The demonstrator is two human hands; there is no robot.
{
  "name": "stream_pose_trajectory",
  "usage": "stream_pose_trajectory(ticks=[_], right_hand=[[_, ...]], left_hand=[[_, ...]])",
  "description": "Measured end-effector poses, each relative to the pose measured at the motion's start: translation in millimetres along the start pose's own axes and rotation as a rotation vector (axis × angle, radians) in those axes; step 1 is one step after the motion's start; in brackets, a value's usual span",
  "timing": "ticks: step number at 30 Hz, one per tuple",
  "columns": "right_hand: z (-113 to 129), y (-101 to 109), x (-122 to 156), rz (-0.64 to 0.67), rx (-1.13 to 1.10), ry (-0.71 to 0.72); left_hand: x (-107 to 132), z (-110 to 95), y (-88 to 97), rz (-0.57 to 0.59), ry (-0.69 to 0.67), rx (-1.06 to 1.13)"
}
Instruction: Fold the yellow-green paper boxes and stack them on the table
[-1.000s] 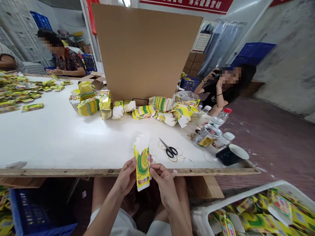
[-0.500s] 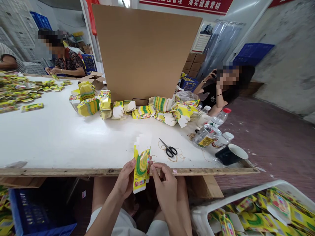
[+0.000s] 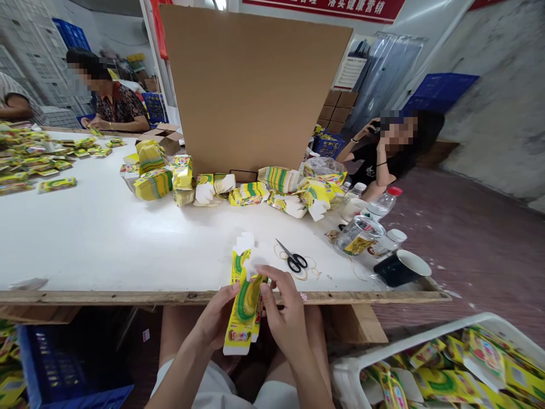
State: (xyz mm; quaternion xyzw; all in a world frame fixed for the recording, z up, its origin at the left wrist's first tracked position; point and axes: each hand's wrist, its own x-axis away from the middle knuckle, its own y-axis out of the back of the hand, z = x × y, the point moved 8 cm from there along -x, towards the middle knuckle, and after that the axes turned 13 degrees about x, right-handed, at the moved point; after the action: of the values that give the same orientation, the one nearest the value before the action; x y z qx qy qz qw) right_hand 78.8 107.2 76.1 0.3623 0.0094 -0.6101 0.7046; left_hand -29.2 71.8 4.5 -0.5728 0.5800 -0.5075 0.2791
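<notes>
We are gripping a yellow-and-green carton in our left hand, fingers closed on its left edge, just over the near edge of the white table. Our right hand is clamping its right side. Scissors are lying on the table just beyond.

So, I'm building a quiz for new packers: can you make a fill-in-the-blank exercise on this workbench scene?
The yellow-green carton is gripped by the left hand and the ____ hand. The scissors on the white table have ____ handles. Behind the piled packs stands a tall brown sheet of ____.
Missing words: right; black; cardboard.
</notes>
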Motion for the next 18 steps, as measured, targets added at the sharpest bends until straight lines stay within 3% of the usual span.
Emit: stream_pose_trajectory(ticks=[4,9,15,18], right_hand=[[-10,1,-2,0.028,-0.125,-0.124],[-22,-5,-5,0.08,-0.346,-0.249],[-24,7,4,-0.137,-0.135,-0.241],[-24,-9,12,0.002,-0.121,-0.275]], left_hand=[[2,6,-5.7,0.012,0.039,-0.04],[1,4,-7.8,0.002,-0.023,-0.188],[-3,-12,7.7,-0.133,-0.175,-0.18],[-4,-18,10.7,-0.165,-0.279,-0.226]])
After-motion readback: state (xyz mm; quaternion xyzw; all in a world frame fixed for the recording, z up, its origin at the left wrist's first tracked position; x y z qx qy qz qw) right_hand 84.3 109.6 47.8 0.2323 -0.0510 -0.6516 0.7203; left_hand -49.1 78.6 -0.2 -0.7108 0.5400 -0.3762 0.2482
